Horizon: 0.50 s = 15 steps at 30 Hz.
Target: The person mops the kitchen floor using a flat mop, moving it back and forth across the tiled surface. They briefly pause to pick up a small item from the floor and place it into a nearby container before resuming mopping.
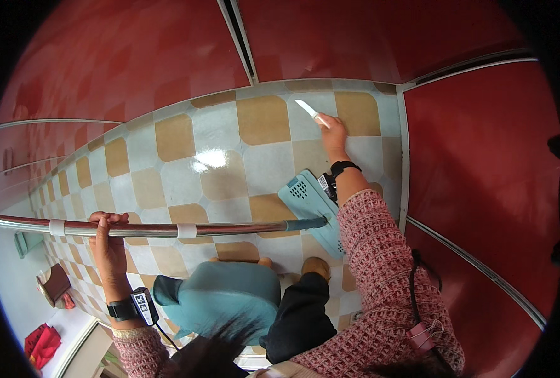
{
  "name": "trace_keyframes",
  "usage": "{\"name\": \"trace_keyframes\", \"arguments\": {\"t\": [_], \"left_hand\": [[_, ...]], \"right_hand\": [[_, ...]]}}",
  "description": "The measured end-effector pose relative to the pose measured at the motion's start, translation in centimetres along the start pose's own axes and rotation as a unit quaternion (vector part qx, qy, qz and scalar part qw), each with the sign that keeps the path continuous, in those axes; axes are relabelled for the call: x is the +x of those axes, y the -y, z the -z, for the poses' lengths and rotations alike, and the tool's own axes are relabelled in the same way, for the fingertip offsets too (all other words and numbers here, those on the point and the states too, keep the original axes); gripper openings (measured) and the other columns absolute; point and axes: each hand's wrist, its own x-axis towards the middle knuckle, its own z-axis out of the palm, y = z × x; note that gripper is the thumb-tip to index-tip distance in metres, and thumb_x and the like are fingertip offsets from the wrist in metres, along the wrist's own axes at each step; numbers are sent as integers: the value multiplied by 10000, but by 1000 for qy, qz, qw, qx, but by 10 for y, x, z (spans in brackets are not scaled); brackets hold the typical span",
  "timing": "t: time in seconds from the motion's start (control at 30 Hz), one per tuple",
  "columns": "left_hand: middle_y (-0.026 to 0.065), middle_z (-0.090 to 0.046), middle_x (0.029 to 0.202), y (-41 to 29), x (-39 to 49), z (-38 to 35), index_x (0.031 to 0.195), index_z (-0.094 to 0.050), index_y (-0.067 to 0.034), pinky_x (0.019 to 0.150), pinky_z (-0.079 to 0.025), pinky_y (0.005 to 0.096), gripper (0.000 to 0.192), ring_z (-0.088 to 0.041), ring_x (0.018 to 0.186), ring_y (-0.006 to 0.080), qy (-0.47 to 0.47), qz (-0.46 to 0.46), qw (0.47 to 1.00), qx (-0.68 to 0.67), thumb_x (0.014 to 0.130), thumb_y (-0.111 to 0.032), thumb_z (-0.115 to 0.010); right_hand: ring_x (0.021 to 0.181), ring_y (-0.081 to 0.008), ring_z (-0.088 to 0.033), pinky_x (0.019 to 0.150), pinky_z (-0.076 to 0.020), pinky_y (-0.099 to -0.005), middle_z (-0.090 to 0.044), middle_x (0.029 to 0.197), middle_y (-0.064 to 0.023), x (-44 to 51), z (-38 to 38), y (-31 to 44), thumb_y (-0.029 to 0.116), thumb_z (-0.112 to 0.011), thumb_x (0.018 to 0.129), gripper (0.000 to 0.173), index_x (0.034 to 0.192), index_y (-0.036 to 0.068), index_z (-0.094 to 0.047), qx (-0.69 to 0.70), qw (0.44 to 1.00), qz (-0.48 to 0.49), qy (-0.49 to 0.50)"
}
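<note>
My left hand (107, 245) grips the shiny metal pole (152, 229) of a flat mop, thumb across it. White bands circle the pole, which slants across the lower picture. At its right end a blue-grey joint meets the light-blue perforated mop head (303, 193), which lies on the floor partly hidden behind my right sleeve. In my right hand (333, 134) is a small knife (307, 107) with a white blade and pale handle. The blade points up and left, over the tiles near the red panels; whether it touches the floor I cannot tell.
Glossy red panels (322, 42) with metal edges stand ahead, and another red panel (478, 151) at right. Checkered tiles (266, 120) cover the floor. A teal stool-like object (228, 293) sits beside my black-trousered leg (303, 312). Red cloth (43, 346) lies at lower left.
</note>
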Motion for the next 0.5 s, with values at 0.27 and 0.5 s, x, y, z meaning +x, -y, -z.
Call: {"name": "trace_keyframes", "arguments": {"t": [0.27,0.5], "left_hand": [[82,-629,915,1,1,3,1009,-518,-73,914,-468,377,131,-634,914,218,11,4,1000,-7,947,-185,-542],[86,-627,915,6,3,10,1004,-519,-71,924,-472,385,131,-632,901,224,9,14,1000,-10,939,-180,-551]], "right_hand": [[912,-287,-623,816,-488,-350,-652,959,-127,-4,-3,10,38,-676,762,293,1043,120,-700,-67,997,-22,1],[963,-343,-607,844,-479,-386,-648,1003,-171,-8,5,32,65,-646,789,292,1077,91,-679,-65,997,-43,-2]]}}
